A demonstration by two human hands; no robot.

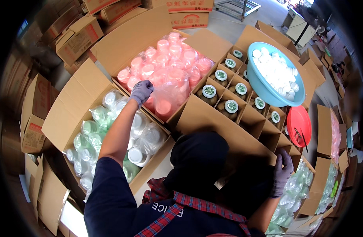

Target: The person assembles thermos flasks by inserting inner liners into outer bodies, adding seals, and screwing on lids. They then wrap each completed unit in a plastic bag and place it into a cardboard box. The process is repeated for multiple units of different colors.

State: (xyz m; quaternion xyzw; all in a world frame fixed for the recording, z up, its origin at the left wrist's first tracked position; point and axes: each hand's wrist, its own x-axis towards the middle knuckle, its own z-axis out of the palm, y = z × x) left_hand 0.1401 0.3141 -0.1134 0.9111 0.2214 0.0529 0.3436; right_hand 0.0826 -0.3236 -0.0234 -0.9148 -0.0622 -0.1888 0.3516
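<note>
My left hand [141, 93], in a grey glove, pinches the clear plastic bag [167, 87] around a pink cylindrical container. That bag lies at the near side of a carton [173, 120] packed with pink bagged containers [175, 51]. My right hand [282, 173], also gloved, is at the near right corner of a divided carton [217, 128]. Its fingers are slightly apart, with nothing visible in them; whether they touch the cardboard I cannot tell. Several bottle-like pieces with white-rimmed, green-patterned tops [231, 106] stand in the compartments; the nearer compartments show no tops.
A blue basin [258, 85] of small white caps [274, 73] rests over the divided carton's far right. Beside it is a red basin [299, 122] with a dark thin tool. Left stands a carton of green and white bagged containers [95, 136]. Stacked cartons [79, 39] line the back left.
</note>
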